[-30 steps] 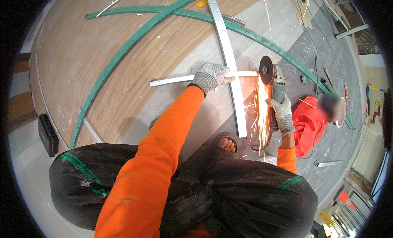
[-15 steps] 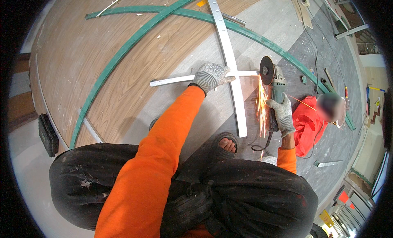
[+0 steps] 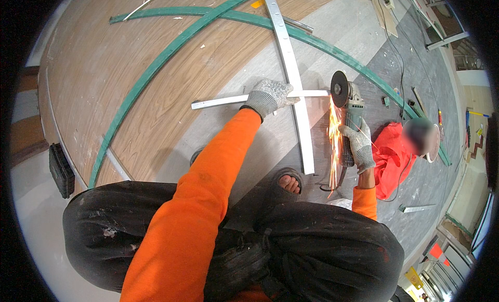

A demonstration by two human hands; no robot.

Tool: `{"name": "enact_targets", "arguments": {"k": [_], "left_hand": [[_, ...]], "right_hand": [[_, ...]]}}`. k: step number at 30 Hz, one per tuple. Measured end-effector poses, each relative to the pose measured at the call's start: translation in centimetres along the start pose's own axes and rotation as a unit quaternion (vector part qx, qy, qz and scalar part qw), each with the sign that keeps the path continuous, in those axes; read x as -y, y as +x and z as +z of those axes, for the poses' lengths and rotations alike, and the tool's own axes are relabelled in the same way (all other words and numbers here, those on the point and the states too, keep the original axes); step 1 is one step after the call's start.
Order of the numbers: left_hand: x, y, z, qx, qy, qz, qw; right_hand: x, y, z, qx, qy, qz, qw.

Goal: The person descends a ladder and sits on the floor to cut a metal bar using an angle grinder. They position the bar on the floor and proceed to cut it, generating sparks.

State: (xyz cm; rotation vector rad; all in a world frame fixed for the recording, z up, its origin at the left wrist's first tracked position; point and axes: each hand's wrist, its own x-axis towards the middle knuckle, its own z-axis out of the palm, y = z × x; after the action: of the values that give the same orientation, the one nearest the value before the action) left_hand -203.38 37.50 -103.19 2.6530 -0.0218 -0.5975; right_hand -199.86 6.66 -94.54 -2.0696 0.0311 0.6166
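My left hand (image 3: 267, 96), in a grey knit glove, is closed around a narrow white metal bar (image 3: 217, 101). That bar lies across a longer, wider white metal strip (image 3: 296, 89). My right hand (image 3: 359, 144), gloved the same way, grips the body of an angle grinder (image 3: 355, 105). The grinder's dark disc (image 3: 339, 89) meets the right end of the narrow bar. A stream of orange sparks (image 3: 334, 141) pours from there toward me, to the right of my sandalled foot (image 3: 289, 183).
Long green strips (image 3: 171, 52) cross on the wood-patterned floor beyond my hands. Red cloth (image 3: 387, 156) lies right of the grinder, beside a blurred round object (image 3: 420, 137). A black case (image 3: 61, 171) sits at far left. Cables (image 3: 399, 57) run along the right side.
The spark stream has grown thicker and brighter. Both hands, the grinder and the narrow bar have stayed almost where they were.
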Motion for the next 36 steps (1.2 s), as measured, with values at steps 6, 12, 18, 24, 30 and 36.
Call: {"name": "enact_targets", "arguments": {"k": [6, 12, 18, 24, 30, 36], "left_hand": [[0.3, 0.2, 0.3, -0.009, -0.021, 0.012, 1.0], [0.3, 0.2, 0.4, -0.005, -0.023, 0.006, 1.0], [0.6, 0.6, 0.8, -0.004, -0.016, 0.01, 1.0], [0.5, 0.2, 0.5, -0.009, -0.021, 0.013, 1.0], [0.4, 0.0, 0.3, -0.011, -0.022, 0.011, 1.0], [0.1, 0.0, -0.2, 0.011, -0.01, 0.005, 1.0]], "right_hand": [[-0.1, 0.1, -0.3, 0.007, -0.002, 0.011, 1.0], [-0.4, 0.3, -0.3, 0.012, -0.003, -0.003, 1.0], [-0.3, 0.2, -0.3, 0.002, -0.011, 0.001, 1.0], [0.2, -0.2, -0.1, 0.015, 0.01, -0.004, 1.0], [0.0, 0.3, -0.3, 0.01, -0.013, 0.0, 1.0], [-0.1, 0.3, -0.4, 0.007, -0.016, -0.004, 1.0]]}}
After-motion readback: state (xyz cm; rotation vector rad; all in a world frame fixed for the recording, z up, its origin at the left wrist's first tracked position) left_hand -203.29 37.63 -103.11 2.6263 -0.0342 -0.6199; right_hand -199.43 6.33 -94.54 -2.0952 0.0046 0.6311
